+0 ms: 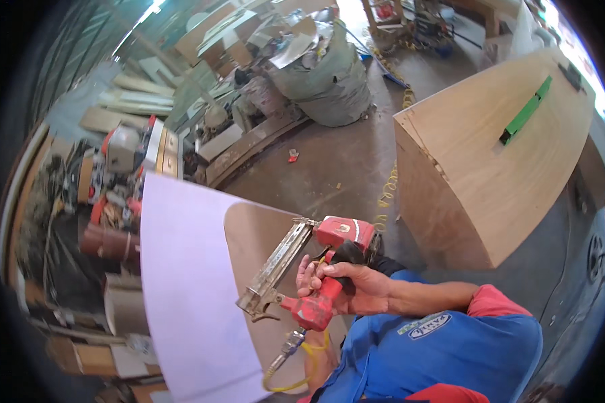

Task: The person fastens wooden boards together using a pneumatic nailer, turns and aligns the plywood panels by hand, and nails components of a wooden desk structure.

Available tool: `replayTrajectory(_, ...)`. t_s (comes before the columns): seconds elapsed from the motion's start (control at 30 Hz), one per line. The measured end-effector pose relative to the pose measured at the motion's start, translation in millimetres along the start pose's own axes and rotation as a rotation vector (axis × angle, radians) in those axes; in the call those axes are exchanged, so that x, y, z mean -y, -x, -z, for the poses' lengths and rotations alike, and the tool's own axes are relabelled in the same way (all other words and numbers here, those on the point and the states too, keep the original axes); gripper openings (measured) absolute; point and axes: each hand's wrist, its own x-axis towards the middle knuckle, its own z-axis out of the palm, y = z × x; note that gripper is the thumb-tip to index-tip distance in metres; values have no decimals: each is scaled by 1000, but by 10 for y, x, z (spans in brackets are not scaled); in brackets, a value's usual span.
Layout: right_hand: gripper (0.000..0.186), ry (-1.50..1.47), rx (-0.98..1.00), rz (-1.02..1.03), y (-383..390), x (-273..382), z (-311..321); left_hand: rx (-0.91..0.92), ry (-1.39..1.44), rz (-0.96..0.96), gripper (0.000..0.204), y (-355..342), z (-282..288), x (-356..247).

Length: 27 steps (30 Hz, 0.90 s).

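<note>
The left hand is almost wholly hidden behind the yellow air hose and the blue shirt, so its grip cannot be told. The white panel runs off the lower edge and covers part of the rounded plywood board. The right hand hides the red nail gun handle's middle.

Right hand fingers curled in closed grip, forearm bent across chest; left hand hidden.

Nail gun: glossy red plastic, worn metal magazine. Panel: smooth matt white laminate.
</note>
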Motion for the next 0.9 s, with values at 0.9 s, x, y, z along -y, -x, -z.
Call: replayTrajectory(0.9,10,194,-660,1386,-1787,4681,23,249,-546,644,45,-7244,504,1351)
